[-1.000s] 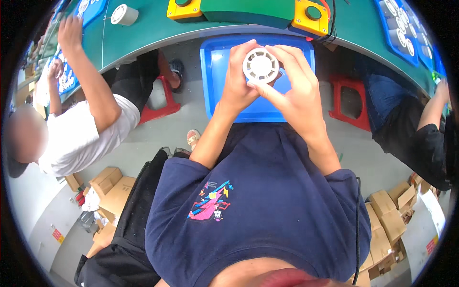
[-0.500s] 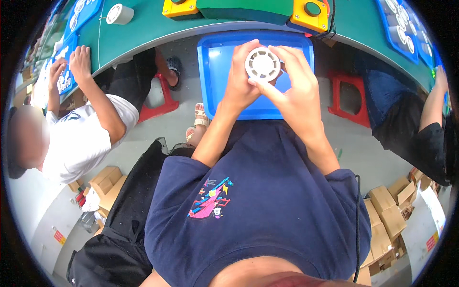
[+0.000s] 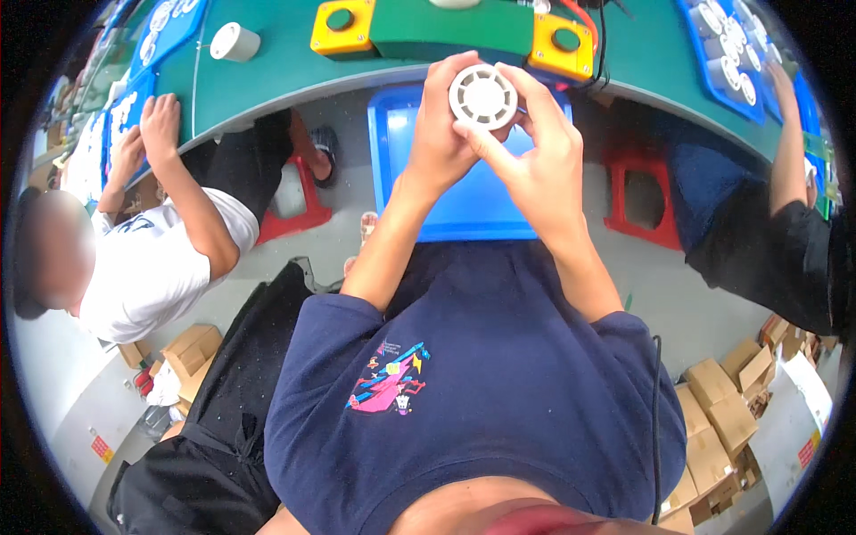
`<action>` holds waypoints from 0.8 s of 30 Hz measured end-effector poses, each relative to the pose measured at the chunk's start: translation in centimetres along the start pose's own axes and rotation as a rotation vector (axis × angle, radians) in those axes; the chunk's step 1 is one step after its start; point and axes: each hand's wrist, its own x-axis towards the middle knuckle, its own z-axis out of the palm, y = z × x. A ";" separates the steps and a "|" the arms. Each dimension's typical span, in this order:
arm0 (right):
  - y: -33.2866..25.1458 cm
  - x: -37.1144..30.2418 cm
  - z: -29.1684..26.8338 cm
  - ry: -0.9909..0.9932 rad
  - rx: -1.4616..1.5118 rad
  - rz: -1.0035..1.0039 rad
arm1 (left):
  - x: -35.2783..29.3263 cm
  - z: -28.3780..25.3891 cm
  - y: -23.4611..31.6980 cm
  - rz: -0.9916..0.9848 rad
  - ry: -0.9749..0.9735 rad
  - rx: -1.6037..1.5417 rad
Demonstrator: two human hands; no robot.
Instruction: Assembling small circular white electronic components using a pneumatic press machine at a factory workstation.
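Note:
A round white plastic part (image 3: 482,96) with a slotted, spoked face points up between my two hands. My left hand (image 3: 439,125) wraps its left side. My right hand (image 3: 546,147) grips it from the right, thumb across the lower rim and fingers round the far side. How deep the part is stays hidden behind my palms. Beneath my hands a blue tray (image 3: 382,178) lies over my lap. Just beyond them, on the table, stands a green and yellow fixture (image 3: 455,31) with a dark green button on either end.
A white cylindrical part (image 3: 235,42) lies on the green table (image 3: 267,71) at left. Blue trays of white parts (image 3: 727,62) stand at both sides. People sit left and right; red stools (image 3: 644,201) and cardboard boxes (image 3: 718,401) are on the floor.
My hands and the white part sit slightly higher in the picture, closer to the fixture. The view has shifted a little, and the person at right has moved a hand to the tray there.

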 end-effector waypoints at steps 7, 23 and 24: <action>-1.5 6.8 0.4 0.205 -0.065 -0.219 | 9.2 -1.2 0.1 0.261 0.069 0.196; 0.9 12.9 2.7 0.141 -0.008 -0.216 | 13.2 -2.3 -3.1 0.137 0.027 0.204; 0.9 12.9 2.4 0.147 -0.001 -0.194 | 13.4 -2.3 -2.8 0.134 0.028 0.205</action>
